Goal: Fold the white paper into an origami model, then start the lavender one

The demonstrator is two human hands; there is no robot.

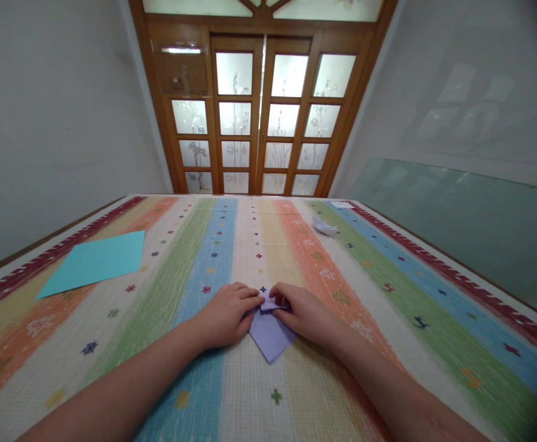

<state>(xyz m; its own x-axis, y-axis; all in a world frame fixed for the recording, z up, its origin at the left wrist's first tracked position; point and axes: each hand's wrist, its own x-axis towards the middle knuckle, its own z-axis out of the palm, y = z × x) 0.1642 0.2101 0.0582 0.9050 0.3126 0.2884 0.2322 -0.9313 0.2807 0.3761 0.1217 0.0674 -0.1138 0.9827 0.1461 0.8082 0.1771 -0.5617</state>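
Observation:
A small piece of folded purple paper (271, 336) lies on the striped tablecloth in front of me, one pointed corner toward me. My left hand (230, 314) rests at its left side, the fingers together and their tips pressing on the upper folds. On the other side my right hand (303, 312) pinches a raised flap at the top right, with thumb and curled fingers. The far part of the paper is partly hidden under both hands.
A turquoise sheet (96, 263) lies flat at the left on the striped tablecloth (158, 368). A small pale folded-paper piece (324, 227) sits farther off to the right. A white item (342, 205) is near the far right edge. Wooden glass-paned doors (262, 116) stand beyond the table.

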